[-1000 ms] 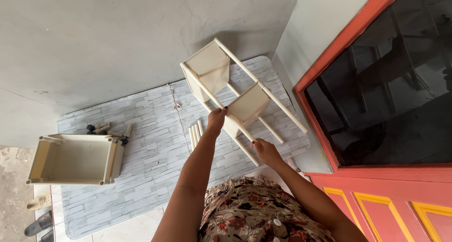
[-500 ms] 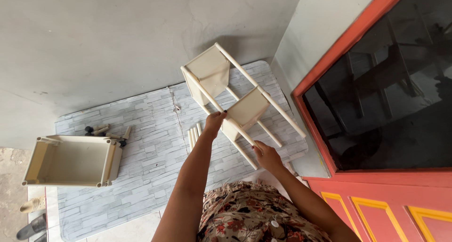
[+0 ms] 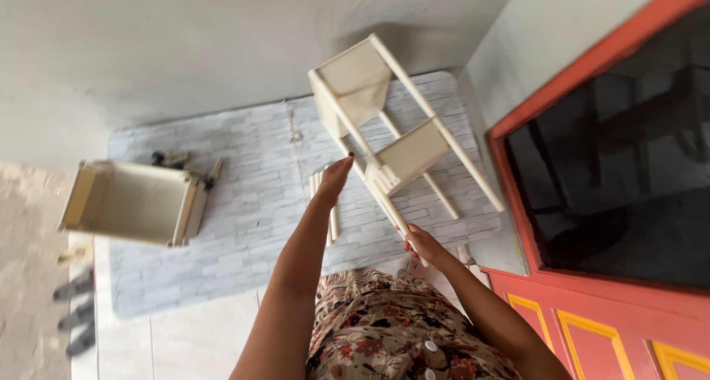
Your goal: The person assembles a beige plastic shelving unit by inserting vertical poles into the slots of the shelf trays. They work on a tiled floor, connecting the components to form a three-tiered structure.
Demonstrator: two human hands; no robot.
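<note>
Two hands on the cream rack frame [image 3: 396, 140], which I hold tilted above the grey stone-pattern mat [image 3: 251, 202]. My right hand [image 3: 423, 245] is clamped round the bottom end of one corner pole, at the frame's near end. My left hand [image 3: 334, 179] rests fingers-together against the neighbouring pole, just left of the lower shelf; whether it grips or only steadies I cannot tell. The frame has two cream shelf trays on four poles: one tray at the far end, one near the middle, and bare poles running on towards me. Left of the frame, well apart, a loose cream tray [image 3: 133, 202] lies on the mat's left edge with small dark castors [image 3: 159, 158] just behind it. A few spare poles [image 3: 325, 202] lie on the mat directly under my left wrist. Right of the frame sits the red door with dark glass [image 3: 614, 165]. My read: mid-assembly, frame held steady with two tiers seated. The next move calls for keeping the right-hand clamp firm and the bare pole ends parallel, so another part can seat squarely.
</note>
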